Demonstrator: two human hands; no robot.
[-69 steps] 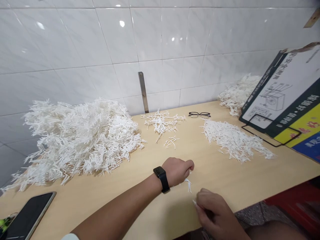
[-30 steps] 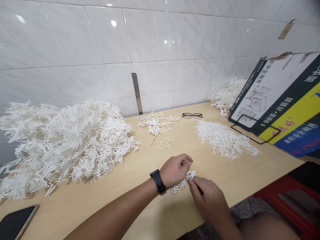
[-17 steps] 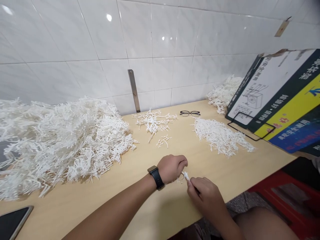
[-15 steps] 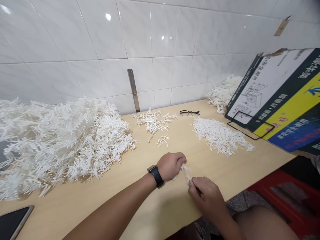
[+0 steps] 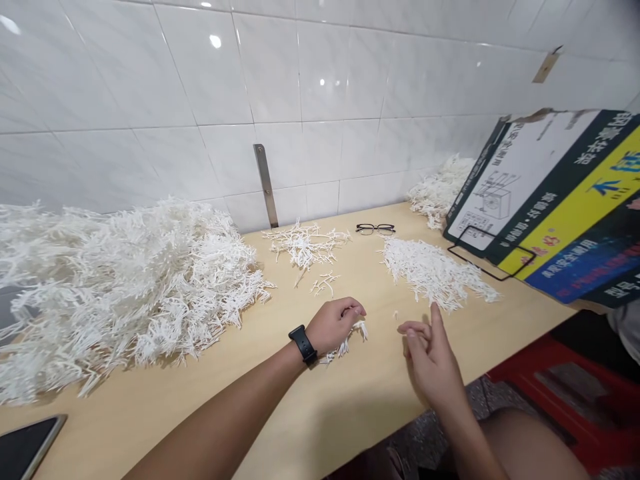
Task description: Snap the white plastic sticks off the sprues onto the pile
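Note:
My left hand [image 5: 333, 325], with a black watch on its wrist, is closed on a white branched plastic piece [image 5: 361, 329]; its thin prongs hang out below the fingers and palm. To the right, my right hand [image 5: 431, 353] is open, index finger stretched out and the others loosely bent, with nothing seen in it. A tiny white bit [image 5: 395, 314] shows just left of its fingertips; I cannot tell if it is in the air or on the table. Beyond that hand lies a spread pile of small white pieces [image 5: 433, 270].
A large heap of white branched pieces [image 5: 135, 287] fills the left side. Bare white stems [image 5: 307, 243] lie at the back middle, near eyeglasses [image 5: 375, 229]. A printed carton [image 5: 540, 207] leans at right, a phone [image 5: 30, 447] lies front left, and a red stool [image 5: 590, 400] stands below.
My right hand has come away from the white piece, moving right and up toward the small pile, and its fingers have opened. My left hand keeps its hold, nearly in place.

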